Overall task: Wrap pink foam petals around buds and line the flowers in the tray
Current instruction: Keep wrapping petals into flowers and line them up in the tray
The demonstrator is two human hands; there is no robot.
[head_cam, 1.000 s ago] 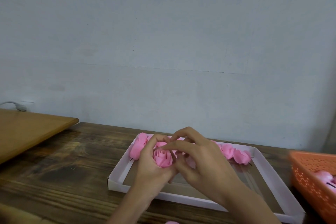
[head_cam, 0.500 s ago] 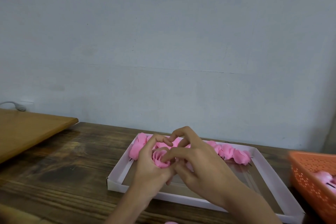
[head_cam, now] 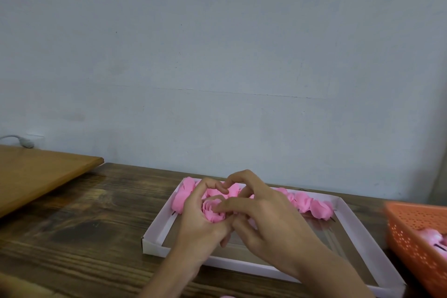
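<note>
A pink foam flower [head_cam: 212, 210] sits between both hands above the white tray [head_cam: 154, 232]. My left hand [head_cam: 200, 222] cups it from below and the left, fingers curled round it. My right hand [head_cam: 268, 220] pinches its right side, with forefinger and thumb on the petals. Behind the hands a row of finished pink flowers [head_cam: 312, 205] lies along the tray's far edge, partly hidden by my fingers. The leftmost flower [head_cam: 182, 195] of that row shows at the tray's far left corner.
An orange perforated basket [head_cam: 416, 239] with pink pieces inside stands at the right edge. A lighter wooden board [head_cam: 41, 174] lies at the far left on the dark wooden table [head_cam: 79, 230]. A pale wall rises close behind.
My right fingers have shifted over the flower's right side, pressing the petals in. My left hand keeps its hold. The flower stays over the tray's left part.
</note>
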